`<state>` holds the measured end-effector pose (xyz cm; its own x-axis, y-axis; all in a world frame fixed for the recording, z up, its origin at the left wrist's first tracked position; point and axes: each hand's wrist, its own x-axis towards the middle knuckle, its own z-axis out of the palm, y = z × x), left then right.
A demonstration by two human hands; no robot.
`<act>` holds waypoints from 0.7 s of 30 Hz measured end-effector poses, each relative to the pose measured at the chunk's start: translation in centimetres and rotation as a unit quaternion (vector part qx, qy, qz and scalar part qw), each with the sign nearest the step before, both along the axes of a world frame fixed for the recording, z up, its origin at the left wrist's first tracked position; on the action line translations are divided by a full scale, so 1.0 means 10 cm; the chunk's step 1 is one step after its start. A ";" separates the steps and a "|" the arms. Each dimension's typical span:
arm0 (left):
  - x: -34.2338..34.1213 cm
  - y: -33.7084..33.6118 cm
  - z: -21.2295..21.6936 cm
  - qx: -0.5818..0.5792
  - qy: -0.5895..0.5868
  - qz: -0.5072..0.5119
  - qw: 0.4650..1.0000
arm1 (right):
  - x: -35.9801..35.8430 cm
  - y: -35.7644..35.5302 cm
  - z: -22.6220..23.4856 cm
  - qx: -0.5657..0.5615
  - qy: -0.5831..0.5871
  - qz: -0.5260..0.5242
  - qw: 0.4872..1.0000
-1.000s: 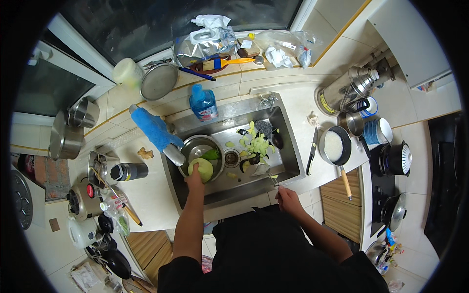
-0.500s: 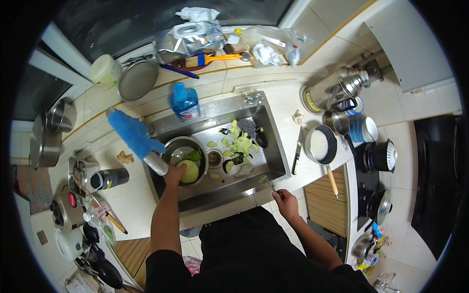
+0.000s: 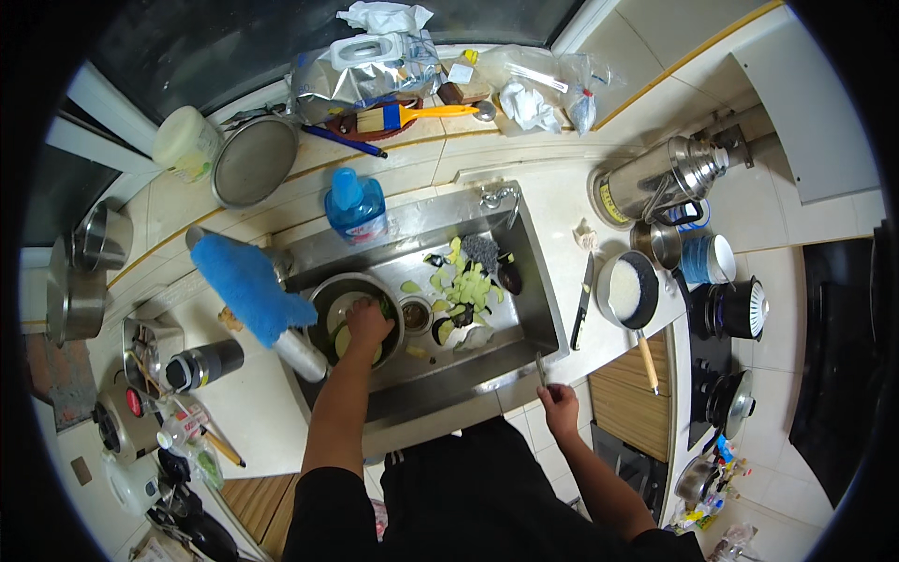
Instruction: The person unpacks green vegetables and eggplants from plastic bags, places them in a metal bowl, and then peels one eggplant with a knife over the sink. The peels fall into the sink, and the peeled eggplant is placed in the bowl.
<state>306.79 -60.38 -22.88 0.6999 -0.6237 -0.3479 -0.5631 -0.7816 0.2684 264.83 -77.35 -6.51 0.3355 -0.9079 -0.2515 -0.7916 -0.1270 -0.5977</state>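
My left hand (image 3: 369, 324) reaches down into a round metal pot (image 3: 320, 298) in the left of the sink. Its fingers look apart and bent, and their tips are partly hidden. A pale green round piece of vegetable (image 3: 377, 355) lies mostly under the wrist, and a darker green strip (image 3: 386, 306) sits beside the fingers. Over the sink's front right edge, my right hand (image 3: 560, 409) pinches a slim metal tool (image 3: 540, 367) whose exact kind I cannot make out. Pale green and dark peelings (image 3: 468, 290) are heaped in the right of the sink (image 3: 412, 379), near the drain (image 3: 415, 317).
A knife (image 3: 582, 304) and a wooden-handled saucepan with white contents (image 3: 623, 292) lie on the right counter, with a steel thermos (image 3: 655, 183) behind. A blue cloth (image 3: 245, 286) drapes over the faucet. A blue bottle (image 3: 356, 208) stands behind the sink; a dark flask (image 3: 206, 363) lies left.
My left hand has come off the round pale green piece and moved right, deeper into the pot. My right hand has shifted slightly, and the tool now points more upright. The view has shifted slightly.
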 end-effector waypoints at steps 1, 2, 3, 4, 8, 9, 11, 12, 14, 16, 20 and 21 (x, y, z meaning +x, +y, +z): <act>-0.01 -0.08 -0.06 0.030 0.008 0.004 1.000 | -0.05 -0.01 -0.03 -0.020 0.030 0.019 0.999; 0.00 -0.17 -0.11 0.060 0.016 0.009 0.998 | -0.10 -0.04 -0.07 -0.041 0.061 0.039 0.997; 0.02 -0.25 -0.12 0.080 0.037 0.008 0.996 | -0.16 -0.09 -0.14 -0.059 0.052 0.052 0.996; 0.04 -0.24 -0.26 0.092 0.033 0.002 0.995 | -0.21 -0.14 -0.23 -0.072 0.042 0.074 0.994; 0.12 -0.13 -0.24 0.085 0.048 -0.014 0.995 | -0.29 -0.35 -0.46 -0.171 0.108 0.176 0.963; 0.17 -0.12 -0.03 0.049 0.039 -0.009 0.998 | -0.29 -0.34 -0.52 -0.162 0.107 0.170 0.966; 0.24 0.02 0.23 -0.078 0.001 0.029 0.997 | -0.27 -0.38 -0.57 -0.186 0.126 0.195 0.955; 0.24 0.10 0.39 -0.146 -0.020 0.027 0.989 | -0.24 -0.38 -0.58 -0.188 0.121 0.194 0.955; 0.16 0.18 0.78 -0.286 -0.058 0.019 0.956 | -0.18 -0.36 -0.53 -0.202 0.104 0.190 0.955; -0.02 0.22 1.23 -0.356 -0.092 -0.022 0.930 | -0.06 -0.32 -0.36 -0.220 0.060 0.189 0.955; -0.60 0.19 2.17 -0.430 0.025 -0.005 0.902 | 0.83 -0.11 0.27 -0.166 -0.150 0.259 0.940; -0.76 0.20 2.25 -0.456 0.081 0.017 0.886 | 1.14 -0.01 0.54 -0.135 -0.180 0.303 0.926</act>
